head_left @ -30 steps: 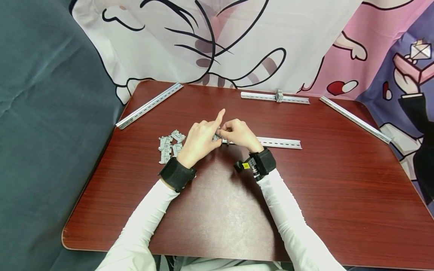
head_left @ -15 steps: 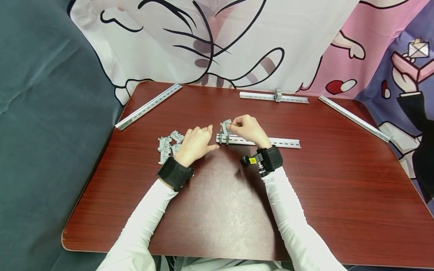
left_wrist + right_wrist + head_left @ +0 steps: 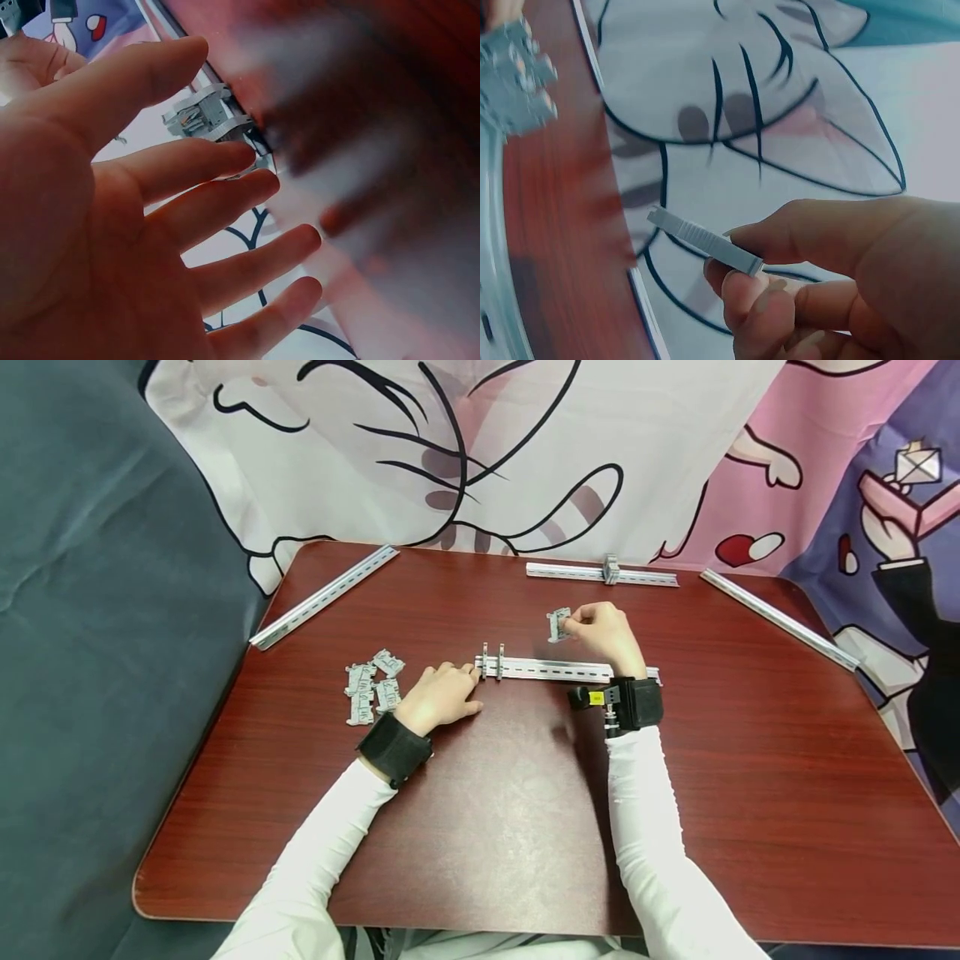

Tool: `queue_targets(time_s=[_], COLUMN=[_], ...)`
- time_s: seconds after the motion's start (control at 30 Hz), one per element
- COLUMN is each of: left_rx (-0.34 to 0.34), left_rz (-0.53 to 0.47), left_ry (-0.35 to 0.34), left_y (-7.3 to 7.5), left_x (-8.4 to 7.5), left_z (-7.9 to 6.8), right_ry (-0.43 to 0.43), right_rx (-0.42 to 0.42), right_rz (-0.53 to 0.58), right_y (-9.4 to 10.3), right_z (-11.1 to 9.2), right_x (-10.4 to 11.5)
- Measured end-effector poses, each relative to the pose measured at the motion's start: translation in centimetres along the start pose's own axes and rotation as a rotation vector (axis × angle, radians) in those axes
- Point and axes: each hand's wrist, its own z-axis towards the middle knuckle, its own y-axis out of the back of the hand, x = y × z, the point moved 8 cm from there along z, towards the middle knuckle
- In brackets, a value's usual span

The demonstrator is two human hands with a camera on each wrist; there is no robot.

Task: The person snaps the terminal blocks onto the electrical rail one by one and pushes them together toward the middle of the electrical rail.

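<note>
Across the reddish-brown wooden tabletop (image 3: 750,793), just beyond a slotted silver metal rail (image 3: 555,669), my right hand (image 3: 609,633) pinches a flat grey plastic block (image 3: 556,625): probably light, stiff, best gripped across its broad faces. My left hand (image 3: 438,697) spreads empty fingers.

The left hand (image 3: 440,697) and right hand (image 3: 606,633) are bare, below creased, close-fitting white sleeves (image 3: 327,839). A broad black band (image 3: 395,749) circles the left wrist; its twin, the right band (image 3: 647,702), carries a small black mount with a rounded end (image 3: 580,697), a yellow label (image 3: 597,698) and silvery fittings (image 3: 610,717). Pale clothing (image 3: 487,946) covers the lap.
</note>
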Motion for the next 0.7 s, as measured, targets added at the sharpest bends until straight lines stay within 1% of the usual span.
queue_targets(time_s=[0.03,0.1,0.33,0.4,0.53,0.63,0.7], left_rx=[0.002,0.008,0.029,0.038,0.051,0.050,0.047], left_rz=[0.000,-0.003,-0.002,-0.009,-0.021,-0.023,-0.025], left_ry=[0.004,0.009,0.022,0.025,0.030,0.032,0.032], left_y=[0.0,-0.1,-0.6,-0.6,-0.6,-0.8,-0.9], left_x=[0.0,0.0,0.1,0.0,-0.1,0.0,0.0], left_z=[0.0,0.1,0.4,0.4,0.5,0.6,0.7], right_ry=[-0.009,-0.027,-0.066,-0.095,-0.171,-0.210,-0.220], right_rx=[-0.004,0.014,0.170,0.190,0.199,0.215,0.229], right_rz=[-0.005,-0.020,-0.153,-0.172,-0.210,-0.215,-0.204], right_y=[0.3,0.7,1.7,2.3,3.7,4.2,4.3], right_z=[0.0,-0.1,-0.7,-1.0,-1.9,-2.6,-2.8], right_x=[-0.4,-1.2,-4.4,-5.7,-8.1,-9.2,-9.7])
